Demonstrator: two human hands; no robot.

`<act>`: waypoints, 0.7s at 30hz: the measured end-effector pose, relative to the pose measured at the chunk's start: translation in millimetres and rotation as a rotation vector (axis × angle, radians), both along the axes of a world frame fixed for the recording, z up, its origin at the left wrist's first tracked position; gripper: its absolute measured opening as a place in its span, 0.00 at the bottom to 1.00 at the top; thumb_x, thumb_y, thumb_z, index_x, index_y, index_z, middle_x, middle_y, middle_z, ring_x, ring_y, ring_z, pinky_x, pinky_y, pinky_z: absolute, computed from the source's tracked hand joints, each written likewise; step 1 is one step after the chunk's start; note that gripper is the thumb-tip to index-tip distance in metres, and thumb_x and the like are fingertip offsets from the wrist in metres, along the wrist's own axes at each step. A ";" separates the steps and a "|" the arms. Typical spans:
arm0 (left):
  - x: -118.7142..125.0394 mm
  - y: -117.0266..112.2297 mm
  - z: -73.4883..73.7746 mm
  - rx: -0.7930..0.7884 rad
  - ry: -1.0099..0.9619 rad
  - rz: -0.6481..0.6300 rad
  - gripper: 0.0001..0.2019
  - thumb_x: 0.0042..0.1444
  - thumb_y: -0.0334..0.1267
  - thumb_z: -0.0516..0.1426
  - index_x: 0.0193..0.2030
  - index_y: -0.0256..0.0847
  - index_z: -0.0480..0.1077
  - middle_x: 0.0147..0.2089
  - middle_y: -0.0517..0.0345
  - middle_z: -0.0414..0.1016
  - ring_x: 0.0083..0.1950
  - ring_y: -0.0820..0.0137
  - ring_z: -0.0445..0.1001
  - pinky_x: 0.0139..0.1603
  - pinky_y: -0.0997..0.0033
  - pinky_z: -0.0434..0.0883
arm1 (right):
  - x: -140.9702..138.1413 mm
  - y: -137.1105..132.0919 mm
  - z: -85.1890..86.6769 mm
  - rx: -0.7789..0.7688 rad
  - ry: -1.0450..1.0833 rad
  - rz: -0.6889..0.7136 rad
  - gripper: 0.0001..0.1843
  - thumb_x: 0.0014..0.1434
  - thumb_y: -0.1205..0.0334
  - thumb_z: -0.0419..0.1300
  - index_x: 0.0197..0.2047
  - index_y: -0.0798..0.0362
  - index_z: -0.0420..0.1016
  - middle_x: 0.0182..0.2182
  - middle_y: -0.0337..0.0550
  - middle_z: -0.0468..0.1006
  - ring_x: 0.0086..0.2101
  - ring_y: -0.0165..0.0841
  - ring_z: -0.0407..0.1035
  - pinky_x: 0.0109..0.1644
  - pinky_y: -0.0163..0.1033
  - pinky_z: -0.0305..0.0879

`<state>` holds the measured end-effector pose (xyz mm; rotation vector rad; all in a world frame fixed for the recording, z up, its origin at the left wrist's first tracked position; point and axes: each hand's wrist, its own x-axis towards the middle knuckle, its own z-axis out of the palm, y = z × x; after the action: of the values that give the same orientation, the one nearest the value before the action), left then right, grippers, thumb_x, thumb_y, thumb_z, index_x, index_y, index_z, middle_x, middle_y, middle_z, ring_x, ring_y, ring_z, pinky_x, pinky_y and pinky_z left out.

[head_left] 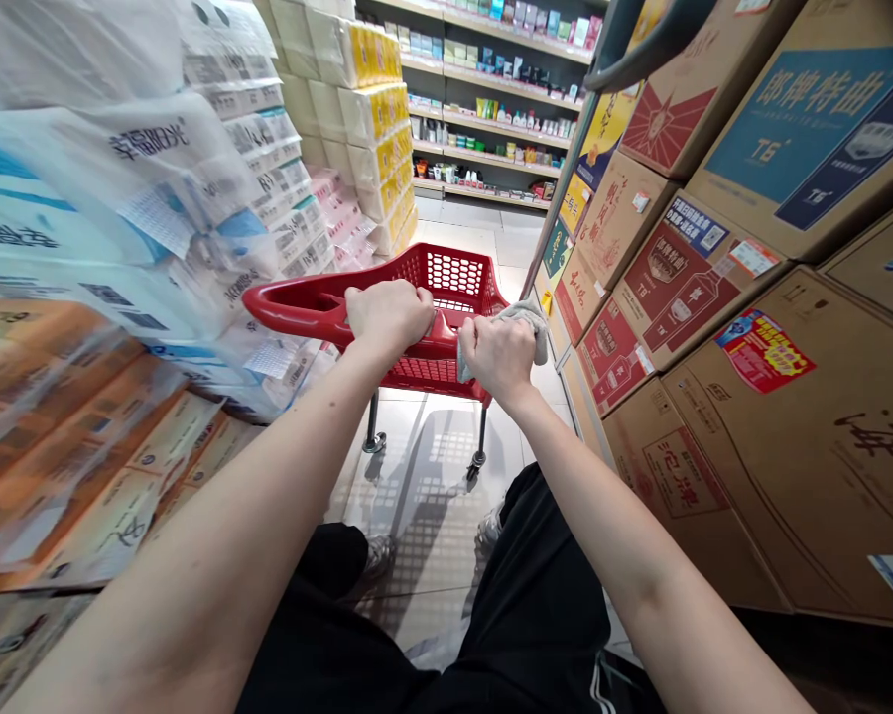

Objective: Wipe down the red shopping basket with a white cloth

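Note:
A red plastic shopping cart (298, 309) stands in front of me on thin metal legs with casters. My left hand (391, 315) is closed around the middle of its handle. My right hand (500, 352) is closed at the handle's right end, with a grey cloth (527, 319) bunched in its grip. The cloth sticks out on both sides of the fist and touches the cart. Through the latticed wall, the far side of the basket shows; its floor is mostly hidden behind my hands and the handle.
Stacked paper packs (193, 188) line the left side, with yellow-ended bundles (379, 119) beyond. Cardboard cartons (729, 397) rise close on the right beside a metal upright (566, 208). Shelves of small goods (491, 109) stand across the far end. Pale floor tiles (424, 476) run between.

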<state>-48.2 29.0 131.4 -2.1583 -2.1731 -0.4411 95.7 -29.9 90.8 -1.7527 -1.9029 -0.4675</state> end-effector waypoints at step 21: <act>-3.9 7.5 2.4 -0.023 0.005 -0.010 0.28 0.59 0.54 0.42 0.44 0.39 0.77 0.47 0.37 0.78 0.51 0.45 0.72 0.53 0.47 0.61 | 41.9 3.0 -53.1 0.223 -0.052 0.126 0.22 0.68 0.54 0.44 0.54 0.50 0.73 0.46 0.50 0.73 0.50 0.41 0.62 0.61 0.48 0.50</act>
<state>-52.1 36.5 133.8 -2.1797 -2.1765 -0.4131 137.6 -26.8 37.7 -1.4820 -1.9020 -0.6561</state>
